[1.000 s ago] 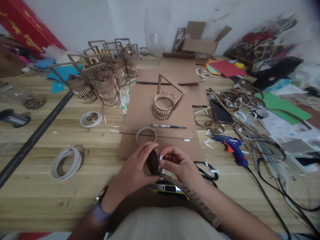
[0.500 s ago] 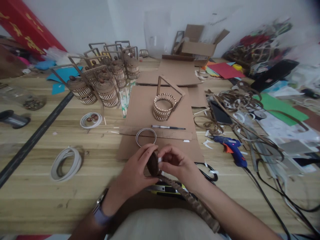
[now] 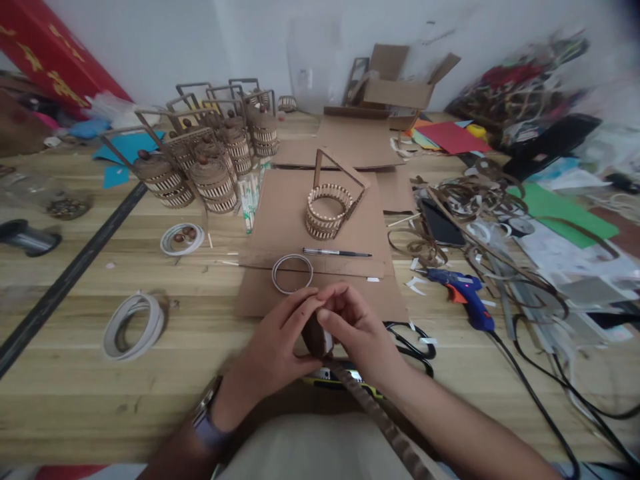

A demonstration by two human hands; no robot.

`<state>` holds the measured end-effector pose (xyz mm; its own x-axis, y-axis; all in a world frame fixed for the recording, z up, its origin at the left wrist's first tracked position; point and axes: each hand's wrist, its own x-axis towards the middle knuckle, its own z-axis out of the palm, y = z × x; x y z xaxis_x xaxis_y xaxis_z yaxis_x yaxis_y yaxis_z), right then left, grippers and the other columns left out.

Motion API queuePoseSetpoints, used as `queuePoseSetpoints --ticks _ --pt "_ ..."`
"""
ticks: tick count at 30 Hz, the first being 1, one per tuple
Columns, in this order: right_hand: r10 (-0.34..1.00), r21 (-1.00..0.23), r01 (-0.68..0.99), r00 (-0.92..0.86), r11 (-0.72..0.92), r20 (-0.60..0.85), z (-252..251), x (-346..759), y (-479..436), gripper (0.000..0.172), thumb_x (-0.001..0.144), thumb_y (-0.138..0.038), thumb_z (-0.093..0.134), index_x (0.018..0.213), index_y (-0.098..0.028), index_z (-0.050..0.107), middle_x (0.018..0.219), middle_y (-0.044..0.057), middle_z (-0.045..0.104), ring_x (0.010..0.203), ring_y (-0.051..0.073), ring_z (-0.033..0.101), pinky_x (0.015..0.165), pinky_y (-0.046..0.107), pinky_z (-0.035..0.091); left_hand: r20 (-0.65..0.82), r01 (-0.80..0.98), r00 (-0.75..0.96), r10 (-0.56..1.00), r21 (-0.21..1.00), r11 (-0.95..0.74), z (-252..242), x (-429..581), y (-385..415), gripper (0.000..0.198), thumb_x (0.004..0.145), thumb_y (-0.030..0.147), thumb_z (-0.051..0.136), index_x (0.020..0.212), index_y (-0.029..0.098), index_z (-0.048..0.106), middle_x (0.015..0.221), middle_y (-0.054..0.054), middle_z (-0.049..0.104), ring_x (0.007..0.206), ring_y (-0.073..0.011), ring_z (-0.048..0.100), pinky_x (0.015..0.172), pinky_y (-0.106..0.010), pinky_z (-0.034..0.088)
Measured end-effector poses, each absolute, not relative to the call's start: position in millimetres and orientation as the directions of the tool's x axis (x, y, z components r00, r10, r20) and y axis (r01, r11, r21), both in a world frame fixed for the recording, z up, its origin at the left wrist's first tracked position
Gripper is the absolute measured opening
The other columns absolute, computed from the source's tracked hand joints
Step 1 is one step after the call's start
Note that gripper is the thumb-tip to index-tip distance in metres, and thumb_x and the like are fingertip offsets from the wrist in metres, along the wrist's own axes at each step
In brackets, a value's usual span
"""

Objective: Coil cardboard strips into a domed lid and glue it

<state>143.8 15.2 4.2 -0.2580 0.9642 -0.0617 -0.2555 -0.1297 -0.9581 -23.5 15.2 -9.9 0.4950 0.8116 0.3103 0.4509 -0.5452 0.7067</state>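
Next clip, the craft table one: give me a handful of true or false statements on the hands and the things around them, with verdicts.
1. Both hands hold a rolled brown cardboard coil. True: the left hand and right hand pinch it from either side.
2. The glue gun is in the right hand. False: it lies on the table, to the right of the hands.
3. A pen lies on the cardboard sheet beyond the hands. True.
4. The open basket on the sheet has a lid on it. False: it is open on top, with only a handle over it.
5. A corrugated strip trails from the coil toward the person. True.
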Motion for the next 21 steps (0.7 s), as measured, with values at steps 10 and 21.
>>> queuePoseSetpoints --ticks 10,21 --pt "0.779 -0.719 0.313 -0.356 0.62 0.517 -1.2 167.4 21.9 0.02 0.092 -0.04 0.062 0.103 -0.023 0.059 0.086 0.002 0.06 0.077 0.016 0.059 0.066 0.027 0.05 0.208 0.421 0.499 0.841 0.79 -0.445 -6.4 -19.2 13.3 0.081 0.066 0.014 0.082 0.136 0.025 0.042 0.135 -0.009 0.055 0.127 -0.0277 0.052 0.108 -0.045 0.045" --pt "0.672 -0.559 0.374 -0.435 0.74 0.599 -7.1 173.9 23.4 0.023 0.092 -0.041 0.061 0.108 -0.024 0.061 0.092 0.006 0.065 0.082 0.02 0.061 0.07 0.033 0.051 0.125 0.417 0.508 0.852 0.83 -0.371 -11.7 -18.7 12.3 0.082 0.064 0.019 0.082 0.136 0.026 0.043 0.136 -0.009 0.056 0.127 -0.0299 0.053 0.108 -0.049 0.045"
